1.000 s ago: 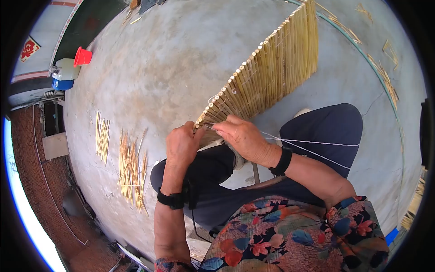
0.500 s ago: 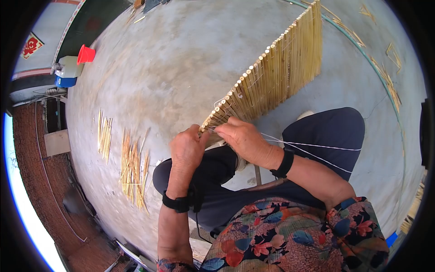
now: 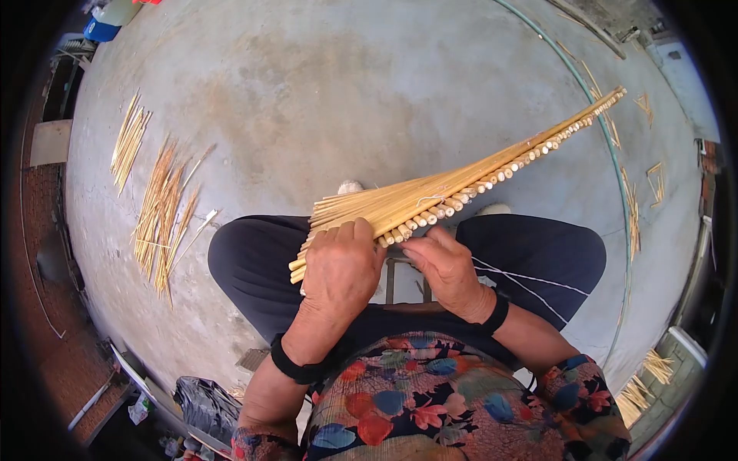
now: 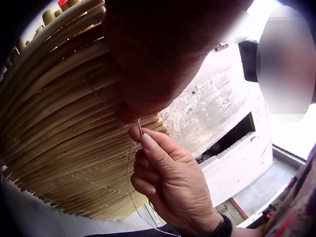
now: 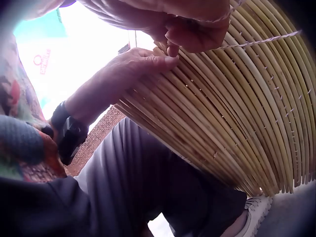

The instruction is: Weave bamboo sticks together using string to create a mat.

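A mat of yellow stalks (image 3: 446, 183) bound side by side with string slants from the lap to the upper right in the head view, its cut ends facing the body. The left hand (image 3: 338, 265) grips its near end, fingers over the stalks. Just right of it, under the cut ends, is the right hand (image 3: 450, 276). In the left wrist view the right hand (image 4: 175, 177) pinches a thin metal needle (image 4: 140, 127) between thumb and forefinger. White string (image 3: 530, 278) trails from the right hand across the right knee. The left fingertips under the mat are hidden.
Loose stalks (image 3: 157, 219) lie on the concrete floor (image 3: 269, 115) at the left, and more are scattered at the right. A green hose (image 3: 615, 165) curves along the right side. A black plastic bag (image 3: 206, 407) is at the lower left.
The mat has tipped over, its cut ends now facing the body and its far end lower and farther right. Both hands have moved down with it, and the head view has shifted.
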Available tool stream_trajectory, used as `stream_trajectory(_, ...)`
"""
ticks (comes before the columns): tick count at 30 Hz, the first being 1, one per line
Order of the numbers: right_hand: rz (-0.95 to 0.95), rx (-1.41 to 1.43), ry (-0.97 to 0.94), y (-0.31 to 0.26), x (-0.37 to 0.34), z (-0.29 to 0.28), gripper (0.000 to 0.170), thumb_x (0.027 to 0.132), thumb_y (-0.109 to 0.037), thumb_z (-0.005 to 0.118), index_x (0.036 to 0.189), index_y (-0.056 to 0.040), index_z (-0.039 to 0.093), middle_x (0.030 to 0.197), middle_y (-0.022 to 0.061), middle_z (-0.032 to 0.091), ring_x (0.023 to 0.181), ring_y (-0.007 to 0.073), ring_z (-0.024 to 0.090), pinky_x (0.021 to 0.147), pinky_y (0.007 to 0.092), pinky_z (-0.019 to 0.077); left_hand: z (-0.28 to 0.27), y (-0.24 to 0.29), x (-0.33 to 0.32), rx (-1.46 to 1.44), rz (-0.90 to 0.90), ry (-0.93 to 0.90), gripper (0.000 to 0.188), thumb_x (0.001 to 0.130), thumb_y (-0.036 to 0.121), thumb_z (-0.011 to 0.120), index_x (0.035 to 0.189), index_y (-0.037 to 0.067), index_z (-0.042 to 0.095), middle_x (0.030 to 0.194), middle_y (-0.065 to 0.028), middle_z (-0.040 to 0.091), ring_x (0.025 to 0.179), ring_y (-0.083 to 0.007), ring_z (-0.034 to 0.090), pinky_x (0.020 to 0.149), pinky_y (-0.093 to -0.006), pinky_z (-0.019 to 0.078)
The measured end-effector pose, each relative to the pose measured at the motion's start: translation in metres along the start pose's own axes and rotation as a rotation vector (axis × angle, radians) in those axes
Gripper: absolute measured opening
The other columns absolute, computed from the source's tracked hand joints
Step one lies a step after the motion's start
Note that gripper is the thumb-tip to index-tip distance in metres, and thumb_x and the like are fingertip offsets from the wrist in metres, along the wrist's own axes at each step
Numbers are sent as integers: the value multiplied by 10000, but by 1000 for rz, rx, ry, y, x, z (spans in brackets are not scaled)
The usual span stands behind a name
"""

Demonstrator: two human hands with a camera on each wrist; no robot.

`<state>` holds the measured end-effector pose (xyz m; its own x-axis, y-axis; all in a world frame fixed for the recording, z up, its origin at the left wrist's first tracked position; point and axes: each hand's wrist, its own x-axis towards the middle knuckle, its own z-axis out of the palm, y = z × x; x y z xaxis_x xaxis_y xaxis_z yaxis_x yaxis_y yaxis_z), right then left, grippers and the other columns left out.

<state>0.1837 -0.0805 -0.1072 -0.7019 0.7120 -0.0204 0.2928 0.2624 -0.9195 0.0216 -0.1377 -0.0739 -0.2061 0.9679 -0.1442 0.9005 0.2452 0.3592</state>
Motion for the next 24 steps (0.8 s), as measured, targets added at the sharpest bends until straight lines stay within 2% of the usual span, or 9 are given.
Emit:
stream_trajectory(2, -102, -39, -3, 2, 0, -3, 184, 804, -3, 622, 986, -33, 615, 828, 130, 548, 727, 291, 588, 633, 351, 477, 0, 4, -5, -34, -2, -14, 258, 687, 176, 710, 773, 54, 499, 701, -117, 566, 656, -321, 566, 612, -412, 446)
stream_trajectory(5, -43, -21, -12, -1, -8, -1, 181, 779, 21, 646, 953, -17, 617, 874, 147, 574, 771, 302, 603, 662, 343, 485, 1, 7, -12, -49, -6, -11, 266, 672, 156, 709, 786, 54, 492, 718, -116, 559, 677, -319, 561, 627, -397, 440)
stream_trajectory(7, -8, -2, -9, -2, -13, 0, 180, 770, 25, 655, 943, -11, 619, 876, 150, 583, 778, 304, 605, 669, 342, 486, 1, 7, -14, -2, 55, 22, 255, 681, 160, 670, 776, 36, 470, 703, -82, 478, 675, -248, 542, 627, -357, 432)
stream_trajectory(10, 15, -19, -19, -6, -15, -2, 183, 759, 32, 666, 933, -4, 622, 857, 153, 602, 771, 311, 602, 670, 347, 483, 0, 8, -16, -19, 64, -6, 264, 675, 157, 653, 819, 1, 497, 722, -93, 482, 696, -245, 541, 636, -355, 433)
stream_trajectory(16, 12, -28, -60, -5, -18, -4, 169, 760, 34, 661, 921, -6, 628, 841, 163, 616, 742, 313, 595, 642, 349, 474, 3, 5, -20, -39, 98, 4, 370, 692, 152, 603, 952, -98, 520, 791, -148, 518, 735, -274, 543, 666, -363, 443)
stream_trajectory(17, 5, -26, -57, -6, -17, -4, 162, 759, 30, 663, 913, -6, 629, 839, 160, 618, 738, 314, 597, 638, 349, 473, 2, 6, -20, -46, 94, 0, 370, 692, 152, 603, 952, -98, 520, 791, -148, 518, 735, -274, 543, 666, -363, 443)
stream_trajectory(19, 3, -27, -61, -5, -19, -5, 156, 757, 27, 665, 906, -6, 629, 836, 156, 619, 734, 315, 599, 633, 349, 471, -2, 9, -21, -39, 40, -75, 452, 628, 81, 664, 1023, -74, 509, 947, -185, 590, 863, -306, 597, 747, -380, 463)
stream_trajectory(24, 34, -18, -64, -2, -22, -4, 137, 752, 12, 668, 882, -3, 626, 817, 140, 616, 722, 332, 598, 632, 371, 471, -3, 9, -22, -42, 46, -65, 465, 628, 79, 658, 1038, -78, 507, 953, -187, 584, 881, -310, 593, 766, -386, 460)
